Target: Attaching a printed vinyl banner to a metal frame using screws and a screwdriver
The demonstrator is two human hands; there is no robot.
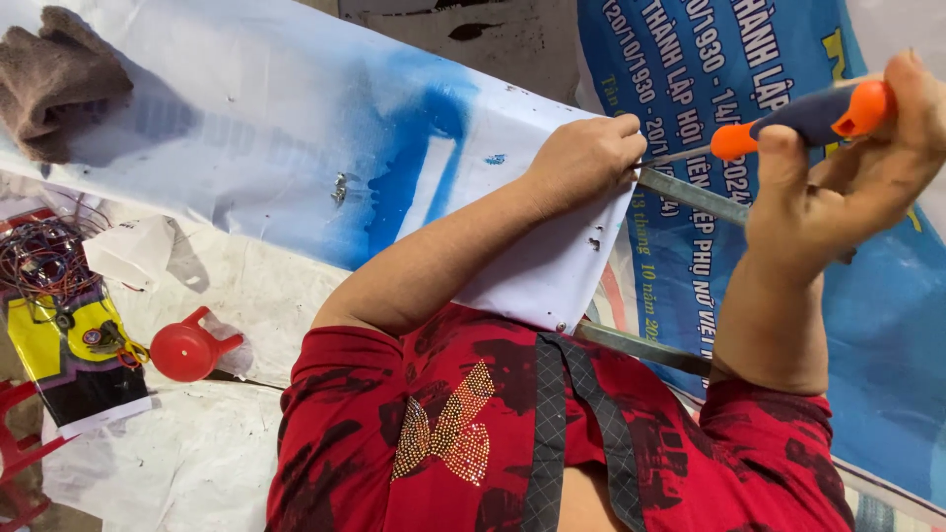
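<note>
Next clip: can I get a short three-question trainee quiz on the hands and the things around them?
1. True or false: the right hand holds a screwdriver with a blue and orange handle.
2. What does the left hand grip? A) the edge of the white sheet B) a hammer C) a cup
3. Fill in: the small funnel near the wires is ___.
Key: 1 true; 2 A; 3 red.
</note>
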